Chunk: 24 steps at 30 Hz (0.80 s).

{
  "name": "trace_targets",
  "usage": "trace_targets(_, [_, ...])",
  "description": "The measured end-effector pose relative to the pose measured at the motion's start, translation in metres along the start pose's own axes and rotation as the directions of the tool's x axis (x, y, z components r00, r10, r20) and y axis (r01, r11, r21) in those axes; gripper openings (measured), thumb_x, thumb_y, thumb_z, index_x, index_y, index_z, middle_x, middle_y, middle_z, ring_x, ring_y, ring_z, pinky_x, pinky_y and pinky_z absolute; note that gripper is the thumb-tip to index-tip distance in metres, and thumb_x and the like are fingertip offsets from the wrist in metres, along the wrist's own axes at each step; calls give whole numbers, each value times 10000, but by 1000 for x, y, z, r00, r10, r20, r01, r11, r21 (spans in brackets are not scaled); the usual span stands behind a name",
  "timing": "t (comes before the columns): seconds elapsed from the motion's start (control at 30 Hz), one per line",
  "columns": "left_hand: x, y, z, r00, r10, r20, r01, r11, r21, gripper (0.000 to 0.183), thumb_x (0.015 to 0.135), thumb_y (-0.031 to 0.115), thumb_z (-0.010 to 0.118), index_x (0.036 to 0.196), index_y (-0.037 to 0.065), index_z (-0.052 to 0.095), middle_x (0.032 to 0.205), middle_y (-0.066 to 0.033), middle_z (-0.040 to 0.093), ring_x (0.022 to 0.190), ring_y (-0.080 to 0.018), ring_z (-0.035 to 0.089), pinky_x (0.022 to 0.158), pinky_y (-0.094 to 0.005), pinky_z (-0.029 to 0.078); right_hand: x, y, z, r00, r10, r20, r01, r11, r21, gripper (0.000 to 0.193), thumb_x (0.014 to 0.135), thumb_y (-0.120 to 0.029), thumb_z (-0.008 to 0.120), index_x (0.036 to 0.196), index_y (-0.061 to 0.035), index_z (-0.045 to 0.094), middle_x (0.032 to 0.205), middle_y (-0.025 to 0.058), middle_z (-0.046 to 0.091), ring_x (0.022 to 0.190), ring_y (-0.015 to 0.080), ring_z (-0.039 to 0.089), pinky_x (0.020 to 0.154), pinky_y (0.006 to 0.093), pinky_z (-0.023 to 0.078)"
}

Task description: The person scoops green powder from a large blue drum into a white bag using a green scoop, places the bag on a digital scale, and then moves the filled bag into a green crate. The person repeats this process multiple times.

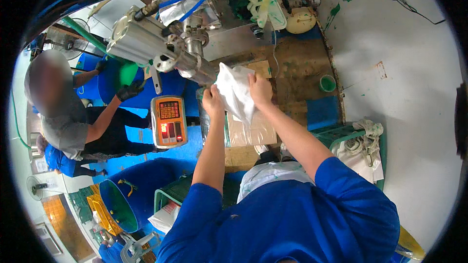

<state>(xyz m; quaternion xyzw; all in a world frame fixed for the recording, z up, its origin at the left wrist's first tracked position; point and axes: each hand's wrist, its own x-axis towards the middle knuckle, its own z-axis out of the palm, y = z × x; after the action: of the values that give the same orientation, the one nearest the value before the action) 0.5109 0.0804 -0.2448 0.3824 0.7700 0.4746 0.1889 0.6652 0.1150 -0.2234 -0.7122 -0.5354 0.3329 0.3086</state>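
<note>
A white pouch (234,89) is stretched between my two hands, in front of my body. My left hand (213,102) has its fingers closed on the pouch's left edge. On the other side, my right hand (260,89) grips the right edge, thumb and fingers pressed together. The metal filling nozzle (201,72) of a machine ends right at the pouch's upper left side; I cannot tell whether the pouch is around it. Below the pouch lies a tan, plastic-covered flat surface (251,132). A scale display (169,122) with an orange panel stands left of my left hand.
A co-worker (68,112) in dark gloves stands at left beside a blue drum (109,79). Another blue drum (127,199) is lower left. Green crates (382,165) with cloths and white bags flank me. A small green-stained cup (327,84) sits on brown cardboard (304,58).
</note>
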Motion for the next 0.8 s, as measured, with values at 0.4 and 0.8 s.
trace_targets(0.4, [23,33,6,918,387,87,-368,913,-176,233,807,262,564,850,35,591,846,-180,590,774,-392,576,663,-469,442,41,47,23,933,356,-51,-359,911,-205,339,869,-325,447,928,-42,624,947,180,636,874,379,604,732,474,479])
trace_targets(0.8, [-5,19,38,269,-127,955,-746,599,290,317,789,51,478,1097,11,544,1171,-268,494,1112,-425,468,841,-510,454,15,23,6,989,103,106,-129,952,279,518,889,-462,430,1143,-23,535,1075,217,589,1008,354,560,843,408,443])
